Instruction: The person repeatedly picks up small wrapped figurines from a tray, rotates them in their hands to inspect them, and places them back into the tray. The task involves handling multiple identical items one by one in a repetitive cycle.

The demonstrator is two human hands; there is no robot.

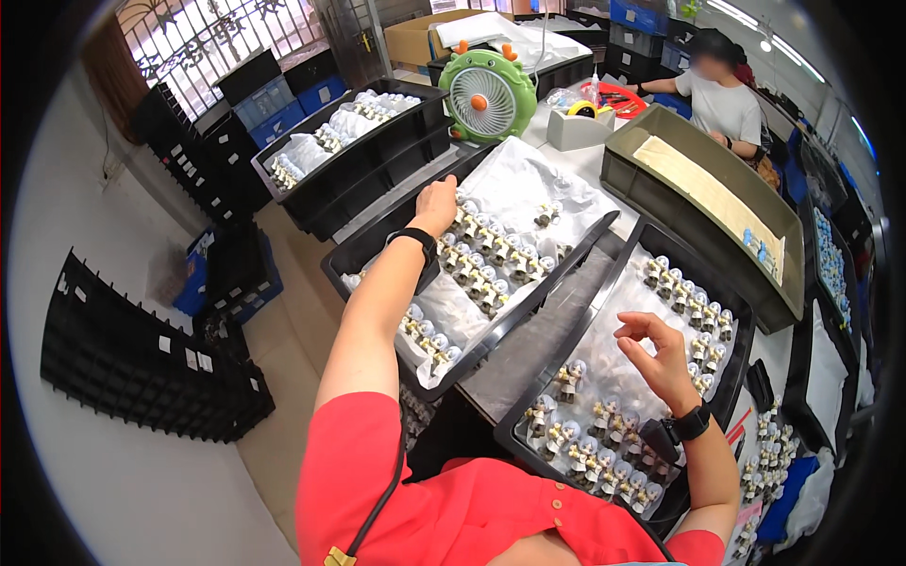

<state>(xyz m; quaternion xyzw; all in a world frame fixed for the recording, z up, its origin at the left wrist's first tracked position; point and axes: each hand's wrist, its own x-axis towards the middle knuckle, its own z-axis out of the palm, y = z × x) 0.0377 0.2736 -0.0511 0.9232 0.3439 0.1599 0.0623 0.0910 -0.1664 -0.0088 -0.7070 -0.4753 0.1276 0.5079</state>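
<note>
My left hand [437, 205] is closed at the far left end of a row of small figurines [477, 226] in the left black tray [332, 266]. Its fingertips are hidden, so whatever they hold does not show. Over the right black tray [514, 420] hovers my right hand [658, 357], thumb and forefinger curved apart with nothing between them. White plastic sheeting [613, 354] lines that tray. Rows of similar pale-headed figurines [587, 457] stand on its near side, and more figurines [687, 297] along its far side. One pair of figurines [547, 215] sits apart in the left tray.
A green fan [488, 94] stands behind the left tray, beside another filled black tray [368, 174]. An olive bin [703, 198] lies at the far right. Beyond it a person [722, 99] in white sits working. Black stacked trays [142, 358] lean on the left.
</note>
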